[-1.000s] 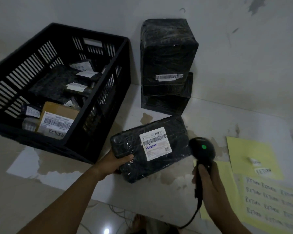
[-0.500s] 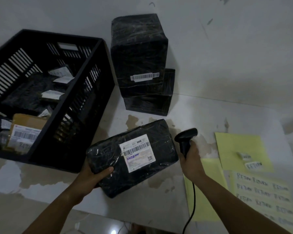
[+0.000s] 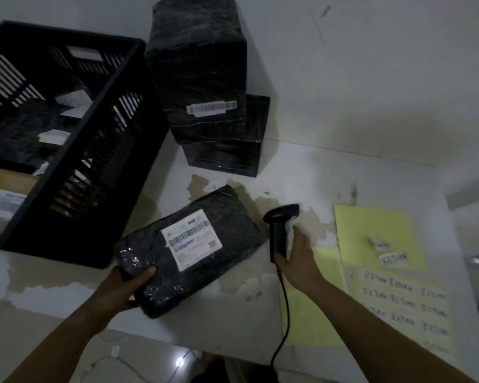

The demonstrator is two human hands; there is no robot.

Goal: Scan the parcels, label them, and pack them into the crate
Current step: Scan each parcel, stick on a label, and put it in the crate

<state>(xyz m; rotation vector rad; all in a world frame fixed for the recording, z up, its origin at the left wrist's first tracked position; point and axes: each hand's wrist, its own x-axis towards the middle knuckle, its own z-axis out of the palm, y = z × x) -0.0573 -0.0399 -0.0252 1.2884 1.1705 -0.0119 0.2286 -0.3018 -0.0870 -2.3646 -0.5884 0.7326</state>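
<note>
The room is dim. A pale grey-white wall (image 3: 371,64) rises behind the bench, marked with a few dark scuffs; the bench (image 3: 329,175) is white, its coating worn off in brownish patches (image 3: 263,203); below its near edge a glossy tiled floor (image 3: 155,367) catches one small bright reflection (image 3: 179,362); a pale cable (image 3: 115,351) trails across it.
</note>
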